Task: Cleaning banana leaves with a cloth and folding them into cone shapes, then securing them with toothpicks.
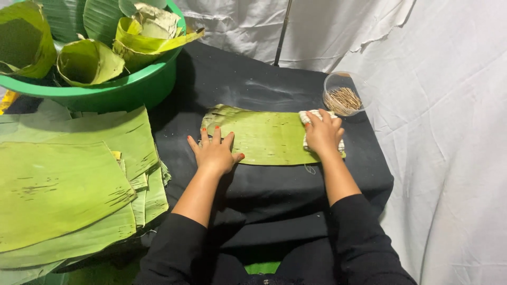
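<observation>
A rectangular piece of green banana leaf (266, 134) lies flat on a black cloth-covered table (253, 84). My left hand (214, 150) presses flat on the leaf's left end, fingers spread. My right hand (323, 132) rests on the leaf's right end, closed over a folded white cloth (311, 115) that pokes out beyond my fingers.
A stack of cut banana leaves (68, 179) lies at the left. Behind it stands a green basin (116, 89) holding rolled leaf cones. A clear cup of thin wooden sticks (343, 97) sits at the back right. White sheeting hangs behind and to the right.
</observation>
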